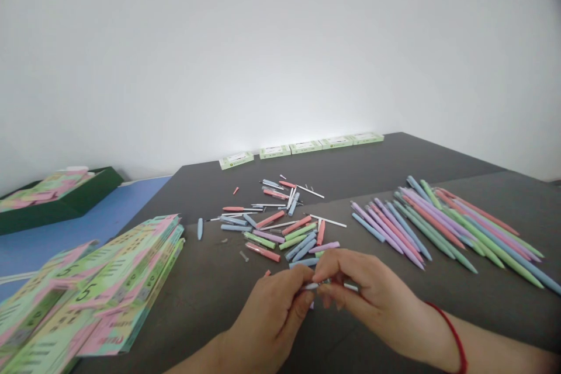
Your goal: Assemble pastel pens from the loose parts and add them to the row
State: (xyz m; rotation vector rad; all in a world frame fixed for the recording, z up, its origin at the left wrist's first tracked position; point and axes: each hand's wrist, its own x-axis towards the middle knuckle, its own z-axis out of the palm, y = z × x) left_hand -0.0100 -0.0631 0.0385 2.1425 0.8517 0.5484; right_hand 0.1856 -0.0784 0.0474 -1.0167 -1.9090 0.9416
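Both hands meet low in the middle, fingertips almost touching. My left hand (pixel 274 310) is closed in a pinch on a small pale pen part (pixel 310 286). My right hand (pixel 372 289) pinches at the other end of it, and a thin white pen refill (pixel 350 287) sticks out beyond the fingers. The fingers hide how these pieces join. Just past the hands lies a loose heap of pen barrels (pixel 267 238) in blue, green, red and purple, mixed with white refills (pixel 328 220). A blue pen tip piece (pixel 200 229) lies apart on the left.
Rows of whole pens (pixel 438 222) lie on the dark table (pixel 210 315) at right. Printed pastel packs (pixel 127 286) are stacked at left, beside a dark green tray (pixel 87 201) on a blue surface (pixel 131 204). Several flat boxes (pixel 307 146) line the back edge near the wall.
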